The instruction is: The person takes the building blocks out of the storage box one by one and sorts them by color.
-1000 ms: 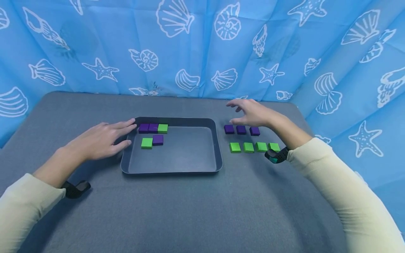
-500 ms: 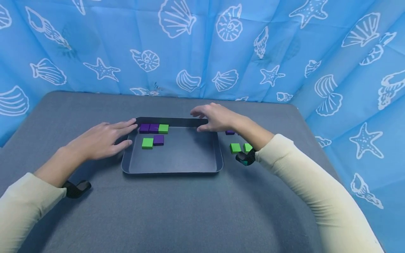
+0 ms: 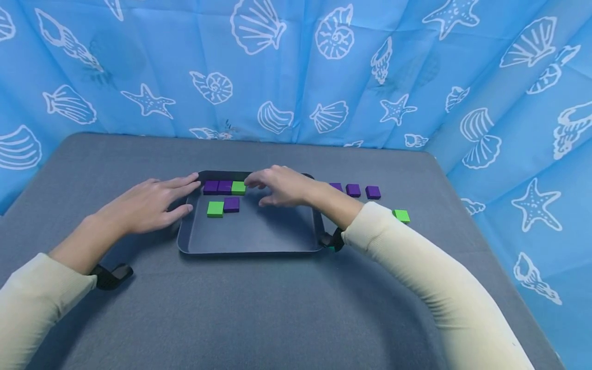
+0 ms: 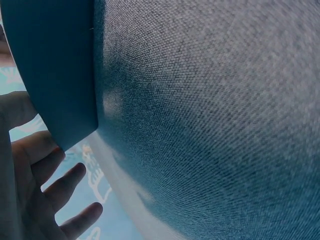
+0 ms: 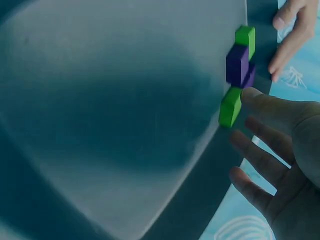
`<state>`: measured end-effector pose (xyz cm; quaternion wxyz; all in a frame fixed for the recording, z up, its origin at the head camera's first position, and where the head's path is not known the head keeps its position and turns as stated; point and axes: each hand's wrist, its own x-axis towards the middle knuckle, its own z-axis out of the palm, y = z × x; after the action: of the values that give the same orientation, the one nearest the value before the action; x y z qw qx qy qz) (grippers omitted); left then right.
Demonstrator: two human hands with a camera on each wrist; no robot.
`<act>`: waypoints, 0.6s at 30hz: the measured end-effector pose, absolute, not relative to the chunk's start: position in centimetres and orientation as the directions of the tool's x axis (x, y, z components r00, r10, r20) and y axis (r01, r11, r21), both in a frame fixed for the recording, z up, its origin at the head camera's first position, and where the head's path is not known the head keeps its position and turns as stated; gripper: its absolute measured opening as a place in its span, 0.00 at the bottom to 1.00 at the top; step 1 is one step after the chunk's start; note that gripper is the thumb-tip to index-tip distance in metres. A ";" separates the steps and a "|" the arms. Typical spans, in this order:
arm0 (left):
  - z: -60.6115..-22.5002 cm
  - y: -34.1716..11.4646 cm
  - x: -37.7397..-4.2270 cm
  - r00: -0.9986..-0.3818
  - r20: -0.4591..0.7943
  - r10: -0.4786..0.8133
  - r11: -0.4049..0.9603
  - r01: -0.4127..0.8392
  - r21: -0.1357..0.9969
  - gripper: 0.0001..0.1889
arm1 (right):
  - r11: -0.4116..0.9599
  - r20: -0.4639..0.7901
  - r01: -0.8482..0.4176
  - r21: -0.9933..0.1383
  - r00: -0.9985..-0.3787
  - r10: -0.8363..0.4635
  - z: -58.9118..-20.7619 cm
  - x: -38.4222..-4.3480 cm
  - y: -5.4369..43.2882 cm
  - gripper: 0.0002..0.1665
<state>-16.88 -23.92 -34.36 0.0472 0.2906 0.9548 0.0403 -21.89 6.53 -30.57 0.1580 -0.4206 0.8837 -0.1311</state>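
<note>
In the head view, a dark rectangular baking tray [image 3: 259, 234] sits on the gray cloth-covered counter [image 3: 231, 313]. Toward its far-left corner, two purple tiles [image 3: 224, 187] and a green tile [image 3: 238, 188] form a row; nearer, another green tile [image 3: 215, 209] adjoins another purple tile [image 3: 232, 204]. The left hand [image 3: 150, 205] lies at the tray's left rim, fingers extended. The right hand [image 3: 283, 187] hovers over the tray, just beside the row's green end. Right of the tray lie three loose purple tiles [image 3: 353, 190] and one loose green tile [image 3: 401, 216]. In the left wrist view, thumb and fingers meet the tray wall, the grip slack. In the right wrist view, the fingers are spread, the grip holding nothing.
</note>
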 end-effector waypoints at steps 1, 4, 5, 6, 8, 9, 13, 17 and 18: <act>-34.4 -23.9 -16.9 -0.827 -0.068 0.558 0.828 0.550 0.105 0.33 | 0.607 -0.171 -0.705 -0.366 -0.590 -0.789 -30.7 -21.8 6.3 0.32; -34.3 -24.0 -16.8 -0.829 -0.075 0.555 0.831 0.547 0.106 0.33 | 0.594 -0.181 -0.709 -0.380 -0.573 -0.799 -31.0 -21.7 5.6 0.32; -34.3 -24.0 -16.8 -0.829 -0.076 0.554 0.831 0.546 0.106 0.33 | 0.591 -0.182 -0.710 -0.382 -0.569 -0.802 -31.1 -21.7 5.3 0.32; -34.3 -24.0 -16.8 -0.829 -0.077 0.554 0.831 0.545 0.106 0.33 | 0.589 -0.184 -0.711 -0.385 -0.566 -0.803 -31.2 -21.7 5.1 0.32; -34.4 -24.0 -16.8 -0.829 -0.079 0.553 0.832 0.545 0.106 0.33 | 0.587 -0.189 -0.712 -0.385 -0.562 -0.806 -31.4 -21.7 4.8 0.32; -34.4 -24.0 -16.8 -0.830 -0.078 0.553 0.832 0.544 0.106 0.33 | 0.587 -0.192 -0.712 -0.385 -0.560 -0.806 -31.4 -21.7 4.6 0.32; -34.4 -24.0 -16.9 -0.829 -0.072 0.555 0.831 0.547 0.105 0.33 | 0.598 -0.209 -0.714 -0.364 -0.564 -0.799 -31.7 -21.9 4.0 0.32; -34.3 -23.9 -16.9 -0.827 -0.070 0.558 0.828 0.550 0.107 0.33 | 0.617 -0.228 -0.714 -0.332 -0.574 -0.787 -32.1 -22.1 3.4 0.33; -34.3 -23.9 -16.9 -0.827 -0.071 0.558 0.828 0.550 0.108 0.33 | 0.622 -0.235 -0.711 -0.328 -0.576 -0.783 -32.1 -22.2 3.3 0.33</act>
<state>-16.89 -23.91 -34.25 0.0497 0.2899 0.9549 0.0414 -22.19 3.30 -32.09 0.1806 -0.4232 0.8822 -0.0994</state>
